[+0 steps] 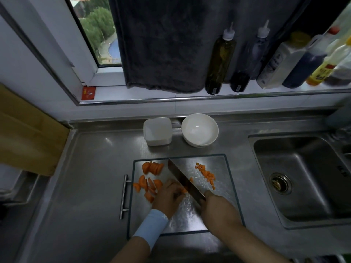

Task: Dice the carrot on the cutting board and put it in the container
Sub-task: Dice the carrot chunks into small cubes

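On the steel cutting board [222, 168] lie carrot slices [152, 168] at the far left, more half-round pieces [147, 186] nearer me, and small diced cubes [206, 173] on the right. My left hand [168, 197] curls its fingers over a carrot piece [183, 190] right beside the blade. My right hand [216, 207] grips the handle of a cleaver [183, 179], whose blade slants across the board with its edge down by my left fingers. A square white container [157, 133] stands behind the board.
A white bowl [199, 130] sits right of the container. The sink [303, 177] lies to the right of the board. Sauce and oil bottles [220, 61] line the window ledge, beside a hanging dark towel [165, 44]. A wooden board [24, 133] leans at the left.
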Demonstrator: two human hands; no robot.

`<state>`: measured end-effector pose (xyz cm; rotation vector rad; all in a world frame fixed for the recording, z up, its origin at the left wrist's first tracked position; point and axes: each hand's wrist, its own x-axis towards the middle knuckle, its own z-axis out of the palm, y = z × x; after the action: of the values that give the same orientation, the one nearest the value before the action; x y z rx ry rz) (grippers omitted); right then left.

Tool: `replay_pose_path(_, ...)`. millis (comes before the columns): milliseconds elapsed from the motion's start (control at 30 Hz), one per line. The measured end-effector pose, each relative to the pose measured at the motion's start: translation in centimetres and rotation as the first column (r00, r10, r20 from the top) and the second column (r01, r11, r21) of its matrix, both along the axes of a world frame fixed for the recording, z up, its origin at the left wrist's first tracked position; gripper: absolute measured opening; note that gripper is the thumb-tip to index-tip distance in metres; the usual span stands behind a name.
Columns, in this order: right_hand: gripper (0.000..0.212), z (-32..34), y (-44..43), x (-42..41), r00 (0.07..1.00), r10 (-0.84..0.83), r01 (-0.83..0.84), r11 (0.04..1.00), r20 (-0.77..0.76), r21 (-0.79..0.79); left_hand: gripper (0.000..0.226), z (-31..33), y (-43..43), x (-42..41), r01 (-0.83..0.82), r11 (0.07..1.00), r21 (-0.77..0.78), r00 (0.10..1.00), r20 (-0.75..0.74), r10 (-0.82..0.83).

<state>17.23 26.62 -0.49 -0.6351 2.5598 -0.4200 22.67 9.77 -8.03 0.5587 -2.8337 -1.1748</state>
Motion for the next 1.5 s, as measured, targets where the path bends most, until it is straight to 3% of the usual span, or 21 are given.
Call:
replay_pose_path(800,0.019,-0.6,0.0,0.4,0.997,0.019,-0.019,1.0,0.081,-0.001,0.019,-0.2,0.1,-0.4,0.001,0.996,-0.094,1.0,0.031,0.002)
replay_pose_path(1267,0.019,-3.4,-0.7,0.1,0.996,-0.011,0.018,0.998,0.091,-0.068,0.019,-0.2,0.3,-0.2,-0.026,0.997,-0.075,0.998,0.057,0.031)
replay_pose_path(1500,0.014,-3.7,0.4,0.5,0.995,-0.017,0.019,0.999,0.095,-0.029,0.017,-0.3,0.2,-0.2,-0.031,0.997,-0.071,0.996,0.078,0.036)
